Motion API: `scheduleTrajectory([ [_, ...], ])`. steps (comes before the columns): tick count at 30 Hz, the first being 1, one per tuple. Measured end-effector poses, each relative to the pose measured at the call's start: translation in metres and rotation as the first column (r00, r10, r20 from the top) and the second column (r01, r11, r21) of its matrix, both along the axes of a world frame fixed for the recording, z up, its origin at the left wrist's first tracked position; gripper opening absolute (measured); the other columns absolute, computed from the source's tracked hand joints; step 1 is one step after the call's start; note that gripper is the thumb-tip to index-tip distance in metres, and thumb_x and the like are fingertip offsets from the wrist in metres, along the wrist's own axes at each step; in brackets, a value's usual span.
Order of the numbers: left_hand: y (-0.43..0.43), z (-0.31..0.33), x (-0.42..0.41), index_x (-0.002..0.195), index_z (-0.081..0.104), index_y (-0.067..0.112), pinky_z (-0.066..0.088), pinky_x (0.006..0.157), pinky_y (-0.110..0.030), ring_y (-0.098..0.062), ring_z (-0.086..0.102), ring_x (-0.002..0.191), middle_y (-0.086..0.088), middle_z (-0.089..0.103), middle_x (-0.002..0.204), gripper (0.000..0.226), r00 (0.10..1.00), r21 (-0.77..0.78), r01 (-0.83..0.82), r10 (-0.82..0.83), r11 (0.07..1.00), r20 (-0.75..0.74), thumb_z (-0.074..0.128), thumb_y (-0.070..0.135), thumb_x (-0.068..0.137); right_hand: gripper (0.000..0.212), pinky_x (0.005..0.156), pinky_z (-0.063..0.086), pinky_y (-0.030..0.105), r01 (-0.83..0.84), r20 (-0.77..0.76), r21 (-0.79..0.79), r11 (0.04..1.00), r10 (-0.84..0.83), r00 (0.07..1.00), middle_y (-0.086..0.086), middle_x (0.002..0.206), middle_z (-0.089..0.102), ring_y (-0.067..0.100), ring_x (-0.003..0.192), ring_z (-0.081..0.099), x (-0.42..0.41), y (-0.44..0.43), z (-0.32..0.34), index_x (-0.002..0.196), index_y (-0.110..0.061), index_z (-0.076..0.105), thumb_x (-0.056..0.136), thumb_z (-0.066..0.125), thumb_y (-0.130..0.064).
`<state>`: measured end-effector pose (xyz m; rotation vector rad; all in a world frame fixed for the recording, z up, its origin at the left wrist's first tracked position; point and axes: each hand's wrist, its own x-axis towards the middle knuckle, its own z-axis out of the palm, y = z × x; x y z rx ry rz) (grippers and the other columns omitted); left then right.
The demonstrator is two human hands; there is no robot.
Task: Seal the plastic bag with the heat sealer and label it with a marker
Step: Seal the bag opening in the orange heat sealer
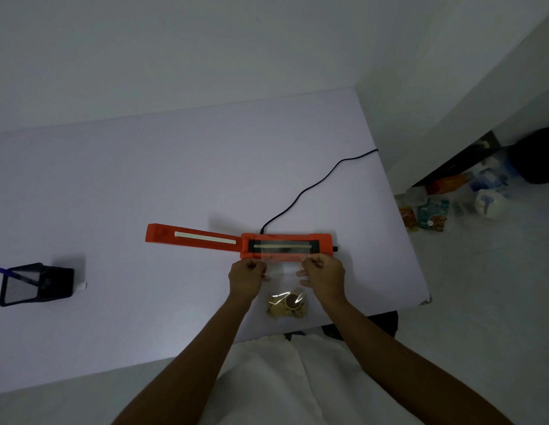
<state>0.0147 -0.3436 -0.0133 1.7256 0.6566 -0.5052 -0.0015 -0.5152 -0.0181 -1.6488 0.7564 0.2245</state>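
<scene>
An orange heat sealer (pixel 320 243) lies on the white table (pixel 144 185), its lid arm (pixel 190 237) swung open to the left. A clear plastic bag (pixel 284 273) with round biscuits (pixel 287 305) at its bottom lies in front of it, its open top edge resting on the sealer's front lip. My left hand (pixel 247 279) pinches the bag's top left corner. My right hand (pixel 324 276) pinches the top right corner. A blue marker (pixel 14 275) stands in a black mesh holder (pixel 34 285) at the far left.
The sealer's black cord (pixel 310 187) runs back right over the table's edge. A small white slip (pixel 82 286) lies by the holder. Packets and bottles (pixel 451 197) clutter the floor at the right. The table's near edge is by my lap.
</scene>
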Motion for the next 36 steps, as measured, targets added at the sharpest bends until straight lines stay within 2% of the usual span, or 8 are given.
scheduleTrajectory([
  [10, -0.0004, -0.0041, 0.0006, 0.083, 0.069, 0.01, 0.051, 0.059, -0.019, -0.024, 0.071, 0.076, -0.009, 0.071, 0.084, 0.015, 1.0, 0.02, 0.004, -0.004, 1.0, -0.006, 0.058, 0.016, 0.093, 0.004, 0.055, 0.061, 0.038, 0.001, 0.044, 0.002, 1.0, -0.001, 0.999, 0.015, 0.075, 0.072, 0.025, 0.062, 0.072, 0.0008, -0.0002, -0.0003, 0.089, -0.005, 0.069, 0.09, 0.064, -0.006],
  [15, -0.0009, -0.0042, 0.0004, 0.086, 0.069, 0.008, 0.049, 0.05, -0.013, -0.021, 0.07, 0.075, -0.007, 0.071, 0.083, 0.016, 1.0, 0.029, 0.0, 0.0, 1.0, -0.002, 0.058, 0.018, 0.093, 0.004, 0.054, 0.061, 0.036, -0.003, 0.065, -0.001, 1.0, 0.003, 0.998, 0.015, 0.076, 0.072, 0.023, 0.062, 0.072, 0.0009, -0.0005, 0.0, 0.092, -0.005, 0.069, 0.09, 0.065, -0.006],
  [27, -0.0002, -0.0081, 0.0008, 0.086, 0.07, 0.006, 0.053, 0.06, -0.021, -0.023, 0.07, 0.073, -0.009, 0.071, 0.081, 0.018, 1.0, 0.016, -0.009, 0.009, 1.0, -0.002, 0.058, 0.018, 0.093, 0.005, 0.056, 0.06, 0.034, 0.012, 0.105, 0.012, 1.0, -0.013, 0.994, 0.012, 0.076, 0.072, 0.023, 0.06, 0.071, 0.0019, 0.0016, 0.0035, 0.088, -0.013, 0.07, 0.09, 0.067, -0.009],
  [33, -0.0001, -0.0073, 0.0029, 0.086, 0.07, 0.006, 0.055, 0.061, -0.021, -0.022, 0.07, 0.071, -0.008, 0.071, 0.08, 0.018, 1.0, 0.029, 0.002, -0.002, 1.0, -0.003, 0.058, 0.016, 0.093, 0.005, 0.057, 0.061, 0.035, -0.003, 0.132, -0.008, 1.0, 0.005, 0.991, 0.01, 0.077, 0.073, 0.021, 0.062, 0.072, 0.0015, 0.0021, 0.005, 0.089, -0.013, 0.07, 0.09, 0.067, -0.01],
  [36, -0.0006, -0.0057, 0.0028, 0.083, 0.069, 0.008, 0.05, 0.056, -0.016, -0.019, 0.07, 0.069, -0.008, 0.071, 0.079, 0.018, 1.0, 0.038, 0.006, -0.006, 0.999, 0.0, 0.058, 0.016, 0.093, 0.005, 0.059, 0.062, 0.038, -0.017, 0.15, -0.027, 0.999, 0.021, 0.989, 0.01, 0.078, 0.073, 0.02, 0.062, 0.071, 0.0012, 0.0025, 0.0052, 0.09, -0.012, 0.071, 0.09, 0.067, -0.01],
])
